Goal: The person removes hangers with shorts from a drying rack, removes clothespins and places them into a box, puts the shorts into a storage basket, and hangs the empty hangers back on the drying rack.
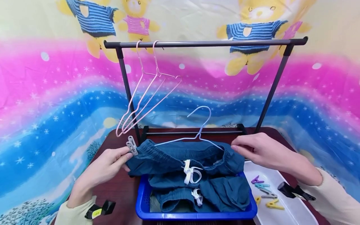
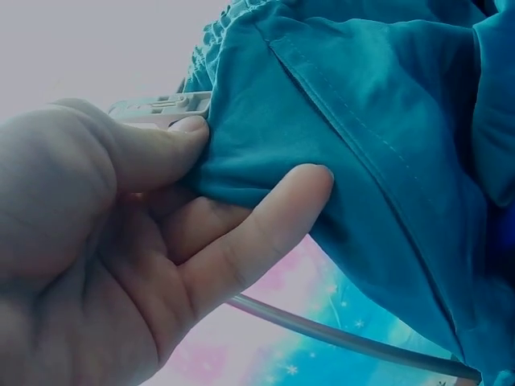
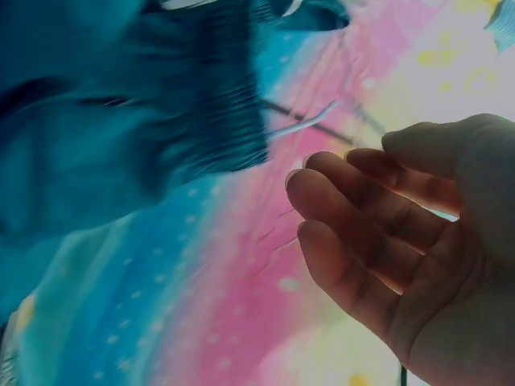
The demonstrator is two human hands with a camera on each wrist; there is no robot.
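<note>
Dark teal shorts [image 1: 168, 159] with an elastic waistband and a white drawstring bow [image 1: 192, 172] are held up above the basket. A pale wire hanger [image 1: 200, 136] sits inside their waistband, its hook upward. My left hand [image 1: 108, 165] pinches the shorts' left side between thumb and fingers. A grey clothespin [image 1: 132, 145] is clipped on the waistband there, right at my thumb [image 2: 189, 129]. By the right end of the waistband, my right hand [image 1: 262, 153] has loosely bent fingers; in the right wrist view they are apart from the cloth and hold nothing.
A blue basket [image 1: 197, 215] below holds more teal shorts [image 1: 180, 200]. To its right, a white tray [image 1: 292, 215] contains several clothespins, including a yellow one [image 1: 275, 204]. Behind stands a dark rack [image 1: 208, 44] with pink hangers [image 1: 152, 93] at its left.
</note>
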